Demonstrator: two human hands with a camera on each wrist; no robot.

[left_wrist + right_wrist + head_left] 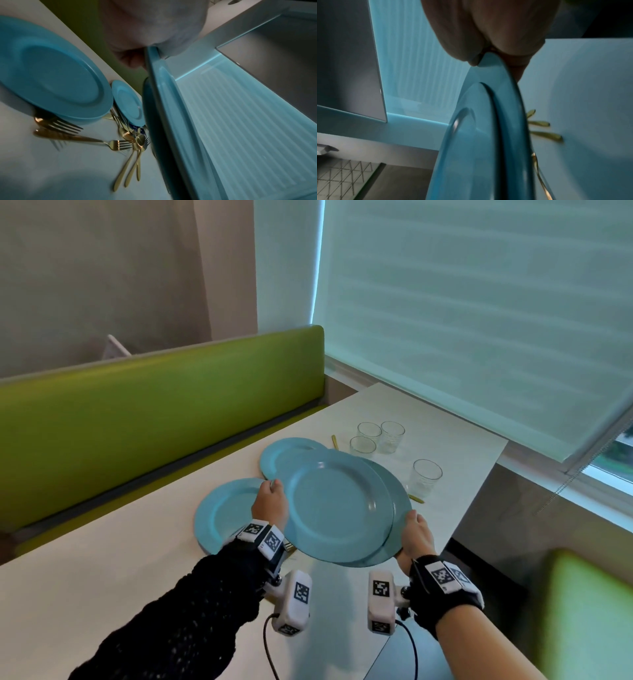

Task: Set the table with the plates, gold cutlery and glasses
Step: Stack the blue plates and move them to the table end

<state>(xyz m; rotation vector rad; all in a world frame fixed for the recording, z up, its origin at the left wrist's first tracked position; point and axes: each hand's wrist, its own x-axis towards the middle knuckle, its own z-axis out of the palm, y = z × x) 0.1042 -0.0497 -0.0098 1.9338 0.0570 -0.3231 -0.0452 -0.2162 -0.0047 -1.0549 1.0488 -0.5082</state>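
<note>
Two blue plates overlap in the air above the white table. My left hand pinches the left rim of the upper plate. My right hand pinches the right rim of the lower plate, which sticks out to the right. Both pinches show close up at my left hand and my right hand. Two more blue plates lie on the table, one at the left and one behind. Gold forks and spoons lie under the raised plates. Several clear glasses stand near the window.
A green bench runs along the table's far side, and another green seat is at the lower right. A drawn blind covers the window beyond the glasses. The table's right edge drops off just past the single glass.
</note>
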